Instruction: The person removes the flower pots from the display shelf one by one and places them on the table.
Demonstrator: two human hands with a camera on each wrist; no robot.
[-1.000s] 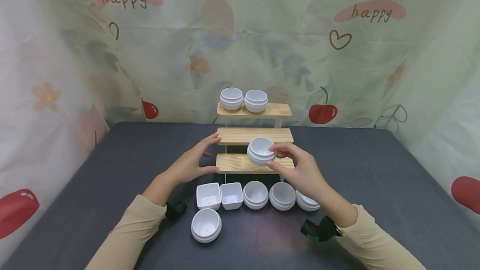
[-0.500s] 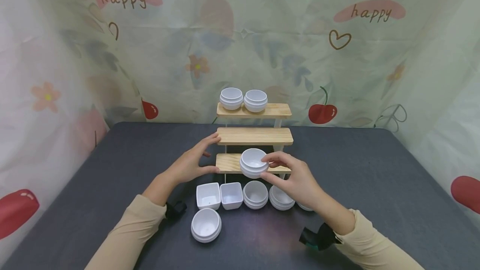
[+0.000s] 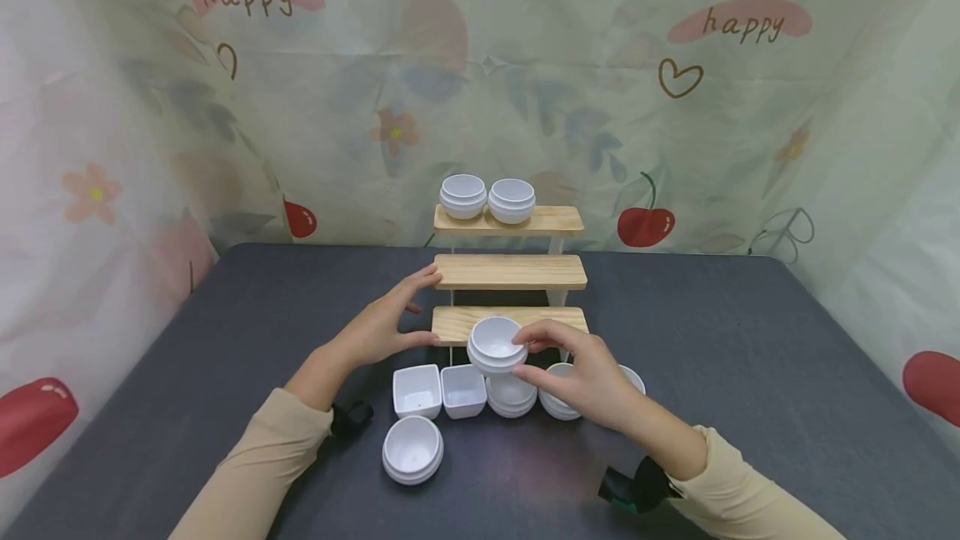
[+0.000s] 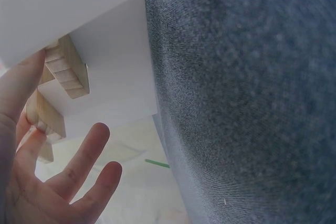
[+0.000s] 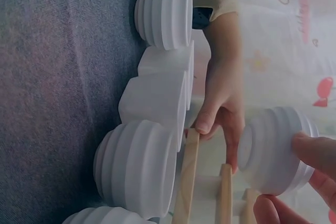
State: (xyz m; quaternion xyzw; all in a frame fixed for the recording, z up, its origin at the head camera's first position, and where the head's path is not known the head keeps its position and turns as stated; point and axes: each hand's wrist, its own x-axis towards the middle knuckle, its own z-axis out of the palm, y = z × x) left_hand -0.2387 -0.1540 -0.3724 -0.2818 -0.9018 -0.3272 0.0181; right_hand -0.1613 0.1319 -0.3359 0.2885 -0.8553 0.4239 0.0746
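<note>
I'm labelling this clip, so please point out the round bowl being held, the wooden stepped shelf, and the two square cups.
held round bowl (image 3: 495, 342): head view, inner hollow.
wooden stepped shelf (image 3: 510, 272): head view, middle step's front edge.
square cups (image 3: 417, 391): head view, left cup's inside.

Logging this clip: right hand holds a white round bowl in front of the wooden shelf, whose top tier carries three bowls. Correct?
Not quite. In the head view the top tier of the wooden shelf carries two bowls, not three. The right hand does hold a white round bowl in front of it.
</note>
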